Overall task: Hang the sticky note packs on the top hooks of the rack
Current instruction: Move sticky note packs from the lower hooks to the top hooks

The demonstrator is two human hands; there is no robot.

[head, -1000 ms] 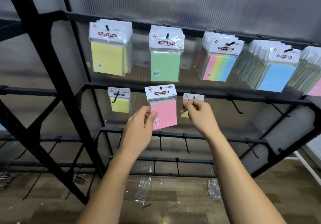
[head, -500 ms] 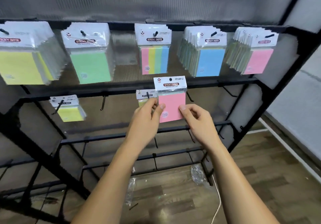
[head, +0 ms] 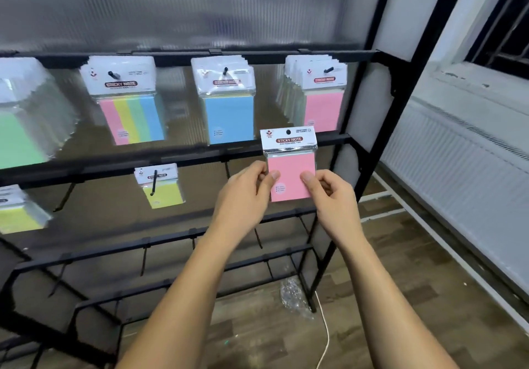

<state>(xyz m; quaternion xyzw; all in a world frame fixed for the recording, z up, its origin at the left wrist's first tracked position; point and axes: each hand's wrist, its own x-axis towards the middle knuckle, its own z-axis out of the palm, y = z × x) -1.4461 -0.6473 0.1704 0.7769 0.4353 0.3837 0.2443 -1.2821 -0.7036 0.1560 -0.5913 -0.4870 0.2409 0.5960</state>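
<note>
A pink sticky note pack (head: 289, 165) with a white header card is held upright in front of the black rack (head: 369, 128). My left hand (head: 246, 197) pinches its left edge and my right hand (head: 332, 197) pinches its right edge. The pack sits just below the top row's rightmost hook (head: 328, 69), where a stack of pink packs (head: 322, 96) hangs. Further left on the top row hang blue packs (head: 227, 105), striped multicolour packs (head: 128, 102) and green packs (head: 23, 122).
A yellow pack (head: 161, 185) hangs on the second row, another yellow stack (head: 17, 211) at the far left. Lower rails carry bare hooks. Crumpled clear plastic (head: 294, 297) and a white cable (head: 325, 331) lie on the wood floor. A white radiator (head: 458, 168) runs along the right wall.
The view has swung right along the rack. Both hands have carried the pink pack rightward, from under the multicolour packs to under the pink stack at the right end.
</note>
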